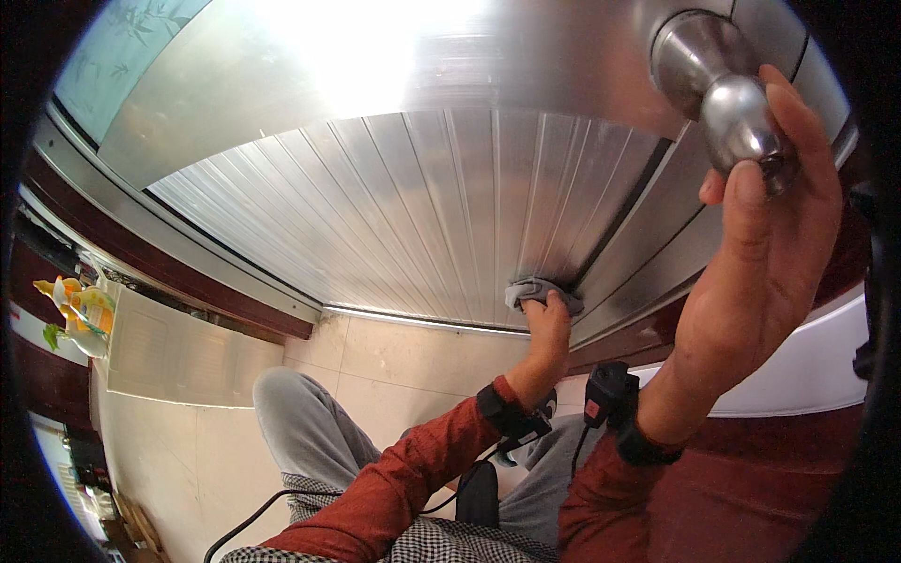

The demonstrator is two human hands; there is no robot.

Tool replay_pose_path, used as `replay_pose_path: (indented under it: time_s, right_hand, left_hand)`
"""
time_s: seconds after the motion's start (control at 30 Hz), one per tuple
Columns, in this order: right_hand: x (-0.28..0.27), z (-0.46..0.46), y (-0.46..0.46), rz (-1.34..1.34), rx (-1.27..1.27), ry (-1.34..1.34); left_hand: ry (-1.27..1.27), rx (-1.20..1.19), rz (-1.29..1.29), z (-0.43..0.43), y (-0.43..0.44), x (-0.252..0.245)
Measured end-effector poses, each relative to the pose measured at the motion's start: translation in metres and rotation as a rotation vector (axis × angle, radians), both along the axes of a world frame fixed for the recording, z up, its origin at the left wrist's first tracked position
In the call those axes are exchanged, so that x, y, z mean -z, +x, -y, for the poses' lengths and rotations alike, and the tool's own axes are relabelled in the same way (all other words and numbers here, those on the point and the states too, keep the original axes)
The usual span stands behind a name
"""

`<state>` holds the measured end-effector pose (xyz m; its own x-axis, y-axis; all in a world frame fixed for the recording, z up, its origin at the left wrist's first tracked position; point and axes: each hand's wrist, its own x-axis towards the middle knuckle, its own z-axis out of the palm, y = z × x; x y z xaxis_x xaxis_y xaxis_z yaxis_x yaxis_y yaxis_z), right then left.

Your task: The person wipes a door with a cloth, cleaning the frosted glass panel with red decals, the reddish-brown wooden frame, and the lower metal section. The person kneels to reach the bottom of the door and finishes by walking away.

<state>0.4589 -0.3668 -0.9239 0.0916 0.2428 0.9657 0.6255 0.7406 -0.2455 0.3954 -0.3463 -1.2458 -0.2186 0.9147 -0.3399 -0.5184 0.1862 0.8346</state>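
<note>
A grey cloth (533, 288) is bunched under the fingers of my left hand (549, 324). It presses against the lower right corner of a ribbed metal door (436, 204), close to the floor. Up at the right, my right hand (760, 246) grips a round metal doorknob (739, 116), thumb on the near side and fingers wrapped behind. The door's upper part is smooth and shines with glare. Part of the cloth is hidden by my left fingers.
Tan floor tiles (380, 359) lie below the door. A dark red door frame (633, 334) borders it at right. At left stands a pale panel (190, 345) beside a yellow and white bottle (88, 317). Black cables (267, 503) run from the wrist-worn devices (611, 394).
</note>
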Motion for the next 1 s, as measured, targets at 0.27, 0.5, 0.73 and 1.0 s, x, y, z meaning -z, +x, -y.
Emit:
replay_pose_path:
  time_s: [0.27, 0.5, 0.73, 1.0]
  right_hand:
    - [0.0, 0.001, 0.004, 0.016, -0.063, -0.015]
    - [0.0, 0.001, -0.001, -0.045, -0.043, -0.008]
    - [0.004, 0.008, 0.011, 0.011, -0.135, -0.079]
    - [0.016, 0.011, 0.04, 0.171, -0.021, -0.02]
  left_hand:
    - [-0.123, 0.038, 0.126, -0.052, -0.147, 0.036]
    - [-0.045, 0.26, -0.468, 0.001, -0.04, 0.035]
    - [-0.13, 0.12, -0.2, -0.02, -0.076, 0.091]
    - [-0.248, -0.469, -0.773, -0.08, -0.334, 0.1]
